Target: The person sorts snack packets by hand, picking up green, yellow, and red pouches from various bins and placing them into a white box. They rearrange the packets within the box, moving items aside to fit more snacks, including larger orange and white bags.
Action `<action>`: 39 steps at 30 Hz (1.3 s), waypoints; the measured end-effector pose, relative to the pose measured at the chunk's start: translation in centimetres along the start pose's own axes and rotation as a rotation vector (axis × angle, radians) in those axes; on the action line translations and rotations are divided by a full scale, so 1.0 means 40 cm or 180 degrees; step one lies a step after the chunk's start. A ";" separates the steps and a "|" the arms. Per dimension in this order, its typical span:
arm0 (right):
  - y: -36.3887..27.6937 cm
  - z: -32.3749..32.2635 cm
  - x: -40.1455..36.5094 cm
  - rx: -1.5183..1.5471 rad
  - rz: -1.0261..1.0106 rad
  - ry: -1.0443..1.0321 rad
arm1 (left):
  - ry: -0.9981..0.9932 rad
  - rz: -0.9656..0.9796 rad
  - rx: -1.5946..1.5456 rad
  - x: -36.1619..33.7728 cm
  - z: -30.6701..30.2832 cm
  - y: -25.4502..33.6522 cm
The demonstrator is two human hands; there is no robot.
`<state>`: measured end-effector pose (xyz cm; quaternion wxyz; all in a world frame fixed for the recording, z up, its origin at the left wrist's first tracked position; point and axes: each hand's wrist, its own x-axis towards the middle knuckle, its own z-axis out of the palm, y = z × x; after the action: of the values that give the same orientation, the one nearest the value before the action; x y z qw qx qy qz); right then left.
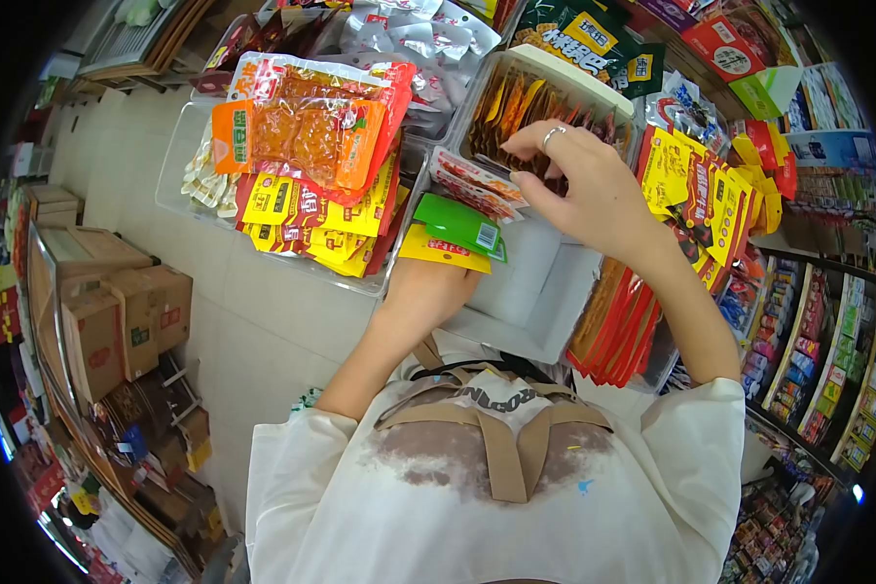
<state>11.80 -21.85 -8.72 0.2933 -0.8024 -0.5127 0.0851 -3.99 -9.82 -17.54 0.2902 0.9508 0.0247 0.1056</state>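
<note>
Shop aisle, shelves all round.

- Biggest item: clear tray (173,161), well to the left of both hands, heaped with yellow packs (302,204) and an orange pack (302,141) on top.
- Clear bin (472,107) stood directly under the right hand's fingertips, filled with upright orange and red sachets (516,102).
- Red packs (618,321) stood on edge below the right wrist.
- Right hand (579,185) hung over the bin's near edge, fingers curled, thumb and forefinger close with a small gap. Could not tell whether anything was pinched there.
- Left hand (428,282) was just beside and below the right, mostly hidden under its load. It was closed around a green packet (457,224), with a yellow packet (438,251) beneath that.
- The green packet lay tilted between tray and bin, touching the bin's front corner.
- Ring (552,134) showed on a right finger.
</note>
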 end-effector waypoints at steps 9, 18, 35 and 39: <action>0.028 0.097 -0.007 -0.0947 -0.0033 -0.0438 | 0.0063 0.0291 -0.0001 -0.010 -0.009 0.006; 0.056 0.089 -0.016 -0.0776 -0.0268 -0.0405 | -0.0451 -0.0043 0.0190 -0.029 -0.017 0.017; 0.031 -0.003 -0.060 -0.0678 -0.0206 -0.0833 | -0.0426 -0.0035 0.0123 -0.017 -0.023 0.020; 0.035 0.041 -0.051 -0.0676 -0.0010 -0.1100 | -0.0414 -0.0130 0.0056 -0.022 -0.019 0.018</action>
<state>11.23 -23.42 -11.18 0.1148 -0.8015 -0.5628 0.1666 -5.04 -10.10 -16.69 0.2849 0.9575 0.0262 0.0374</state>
